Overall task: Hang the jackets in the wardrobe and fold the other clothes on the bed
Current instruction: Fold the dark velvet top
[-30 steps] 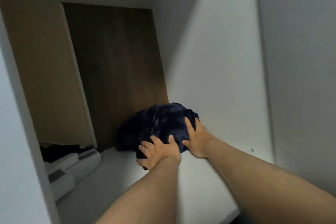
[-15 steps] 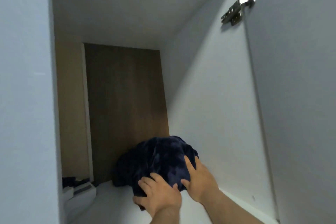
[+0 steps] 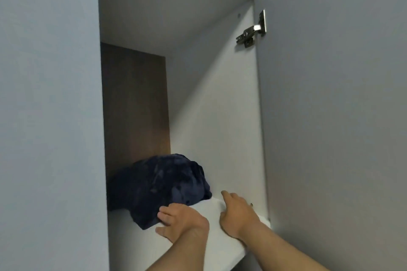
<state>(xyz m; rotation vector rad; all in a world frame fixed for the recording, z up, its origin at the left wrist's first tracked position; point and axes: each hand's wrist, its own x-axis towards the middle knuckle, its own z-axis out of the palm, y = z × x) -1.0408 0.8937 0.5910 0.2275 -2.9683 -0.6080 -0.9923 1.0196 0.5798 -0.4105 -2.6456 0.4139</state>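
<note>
Head view shows navy fleece bundle [image 3: 158, 185] — crumpled, plush — on a shelf [image 3: 125, 240].

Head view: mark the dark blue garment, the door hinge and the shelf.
dark blue garment [image 3: 163, 185], head view, middle of the bundle
door hinge [image 3: 251, 34], head view, metal arm
shelf [image 3: 127, 242], head view, bare front board

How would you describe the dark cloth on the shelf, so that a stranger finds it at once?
Look into the open white wardrobe, at its shelf. At the back, before the brown panel, lies a crumpled bundle. It is navy and plush, the only dark, soft thing on the shelf; the left hand touches its front edge.
</note>
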